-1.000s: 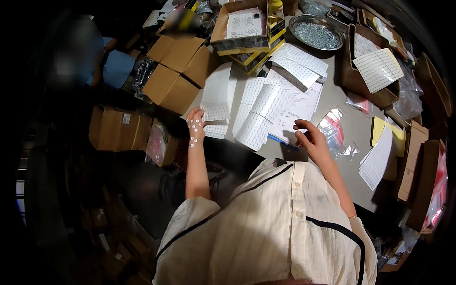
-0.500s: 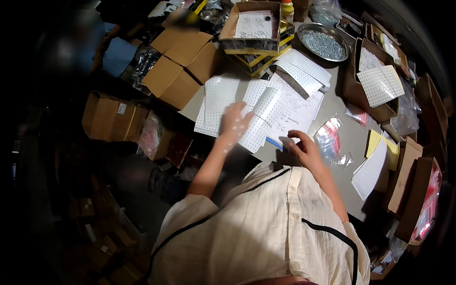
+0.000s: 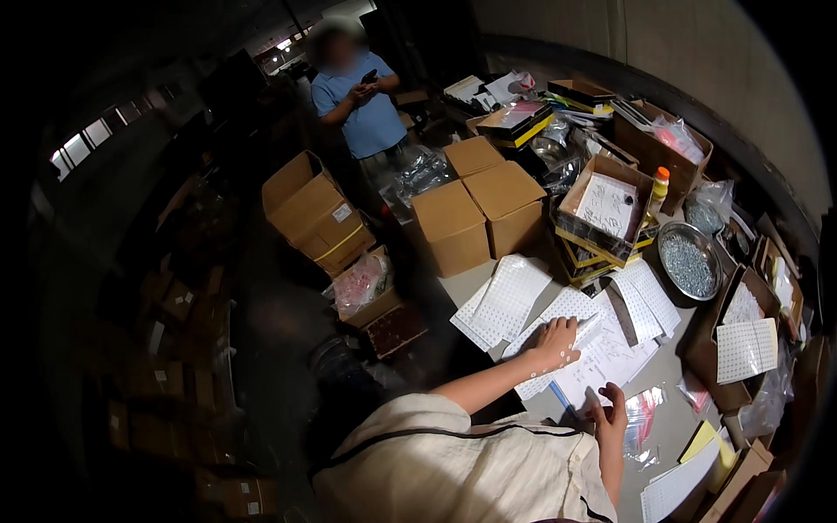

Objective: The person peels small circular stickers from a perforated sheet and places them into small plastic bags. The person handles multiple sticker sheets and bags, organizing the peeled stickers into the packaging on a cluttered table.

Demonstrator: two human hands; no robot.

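Observation:
My left hand (image 3: 555,343) lies over a curled sheet of small printed labels (image 3: 571,307), palm down with its fingers spread across the paper. Several small white round stickers dot the wrist and the edge of this hand. My right hand (image 3: 610,417) hovers by the near edge of a handwritten sheet (image 3: 582,375), its fingers bent and apart, with nothing visible in them. A blue strip (image 3: 561,394) shows along that sheet's edge. More label sheets (image 3: 510,298) lie to the left, and others (image 3: 647,301) lie beyond the handwriting.
Clear plastic bags with red stripes (image 3: 643,414) lie right of my right hand. Cardboard boxes (image 3: 453,228), a metal bowl of small metal parts (image 3: 689,261) and an open box (image 3: 603,209) stand farther back. A person in blue (image 3: 370,118) holds a phone beyond the table.
The view has swung left and upward, bringing the standing person into sight. My left hand has shifted across the label sheets toward the handwritten paper; my right hand stays near its edge.

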